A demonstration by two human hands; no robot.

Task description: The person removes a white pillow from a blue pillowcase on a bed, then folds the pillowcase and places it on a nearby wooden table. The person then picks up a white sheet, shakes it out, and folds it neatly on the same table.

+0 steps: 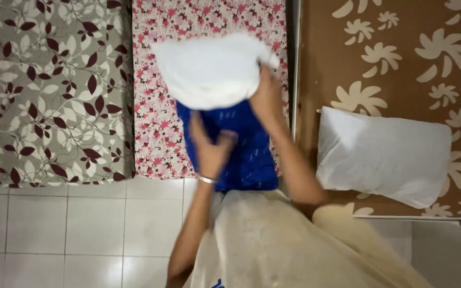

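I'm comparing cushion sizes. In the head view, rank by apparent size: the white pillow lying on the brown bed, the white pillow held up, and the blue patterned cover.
1. White pillow lying on the brown floral bed.
2. White pillow held up by the right hand; nearer the camera, so unsure.
3. Blue patterned cover, partly hidden; left hand grips it.

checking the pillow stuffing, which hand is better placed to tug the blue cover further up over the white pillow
Left. The left hand already grips the blue cover, while the right hand is up holding the white pillow.

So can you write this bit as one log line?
left hand: grips blue pillow | right hand: holds white pillowcase over its top | spare white pillow: on brown bed
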